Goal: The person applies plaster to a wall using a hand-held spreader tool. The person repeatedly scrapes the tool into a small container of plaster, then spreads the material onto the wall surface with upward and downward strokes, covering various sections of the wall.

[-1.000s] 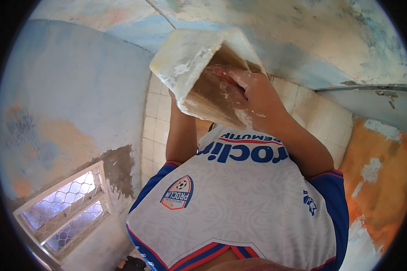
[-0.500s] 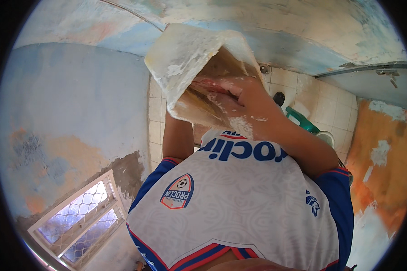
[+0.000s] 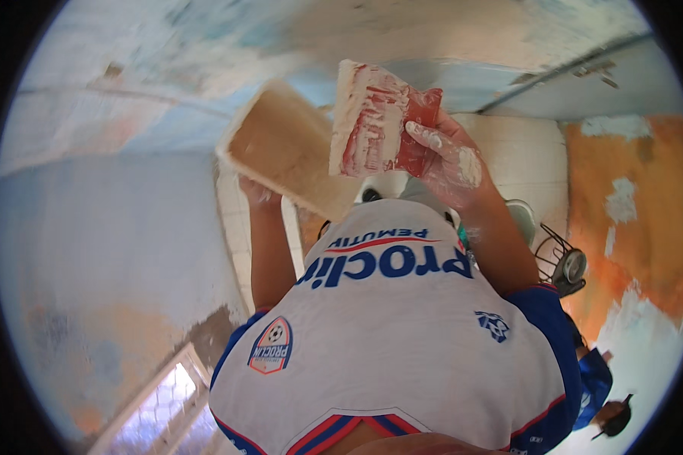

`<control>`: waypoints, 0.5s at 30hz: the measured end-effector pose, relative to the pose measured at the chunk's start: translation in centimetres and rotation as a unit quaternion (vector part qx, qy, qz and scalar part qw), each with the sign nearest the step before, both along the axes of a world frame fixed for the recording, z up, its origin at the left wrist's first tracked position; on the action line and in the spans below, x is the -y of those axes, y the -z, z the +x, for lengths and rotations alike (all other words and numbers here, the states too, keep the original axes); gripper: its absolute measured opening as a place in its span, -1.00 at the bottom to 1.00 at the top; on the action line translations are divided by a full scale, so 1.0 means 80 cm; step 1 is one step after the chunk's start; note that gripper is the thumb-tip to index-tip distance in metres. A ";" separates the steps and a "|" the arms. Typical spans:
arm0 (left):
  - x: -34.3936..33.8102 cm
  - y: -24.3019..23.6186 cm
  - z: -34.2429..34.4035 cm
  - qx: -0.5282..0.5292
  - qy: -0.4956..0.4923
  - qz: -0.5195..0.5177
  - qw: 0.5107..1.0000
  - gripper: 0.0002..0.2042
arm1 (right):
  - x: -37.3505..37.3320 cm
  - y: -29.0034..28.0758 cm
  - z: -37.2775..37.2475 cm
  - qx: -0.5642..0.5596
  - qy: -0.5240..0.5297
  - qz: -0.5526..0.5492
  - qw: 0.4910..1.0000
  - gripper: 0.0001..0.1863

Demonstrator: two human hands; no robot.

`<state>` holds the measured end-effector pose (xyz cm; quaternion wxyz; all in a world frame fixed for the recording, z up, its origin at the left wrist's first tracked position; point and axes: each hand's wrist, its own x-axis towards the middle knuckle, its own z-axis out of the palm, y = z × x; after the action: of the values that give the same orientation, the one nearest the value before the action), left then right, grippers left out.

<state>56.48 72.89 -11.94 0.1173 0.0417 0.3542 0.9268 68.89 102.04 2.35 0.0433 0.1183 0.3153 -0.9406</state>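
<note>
My right hand [image 3: 454,168] grips a red plastic putty spreader [image 3: 391,121], thumb on its near face. Pale putty coats the spreader's blade in streaks, and white smears cover my thumb and the back of that hand. On the left, my left hand [image 3: 261,191] supports an open, off-white rectangular container [image 3: 281,144] from its underside; most of the fingers are hidden behind it. The container is tilted, its brownish inside facing me. Spreader and container lie close together in the view, the spreader at the container's right side.
Patchy blue and cream plaster covers the wall [image 3: 129,220] at left, with a meshed window [image 3: 155,402] below. Pale tiles make up the floor [image 3: 527,152]. At right are a pail [image 3: 521,216], a black wire-framed object [image 3: 569,265], an orange wall [image 3: 607,167] and another person [image 3: 596,387].
My right hand has come out of the container, bringing the putty-coated spreader into sight. The container has moved left and down and turned its inside toward me. The view has shifted, showing another person.
</note>
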 end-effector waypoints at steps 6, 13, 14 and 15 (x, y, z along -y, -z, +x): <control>-0.031 0.037 0.018 0.045 0.049 -0.015 0.998 -0.27 | -0.125 0.076 0.010 -0.086 0.142 -0.087 0.982 -0.48; -0.073 0.026 0.020 0.076 0.025 -0.077 0.994 -0.26 | -0.259 0.187 -0.003 -0.025 0.456 -0.005 0.890 -0.77; -0.075 0.028 0.019 0.091 0.031 -0.068 0.993 -0.26 | -0.281 0.208 -0.013 -0.020 0.476 0.000 0.879 -0.75; -0.076 0.031 0.017 0.106 0.038 -0.058 0.992 -0.26 | -0.304 0.233 -0.024 -0.016 0.496 0.006 0.868 -0.73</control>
<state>57.81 79.00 -14.39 0.1917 -0.0498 0.3908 0.8989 66.98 126.33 -16.33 -0.4350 0.2447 0.2208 -0.8379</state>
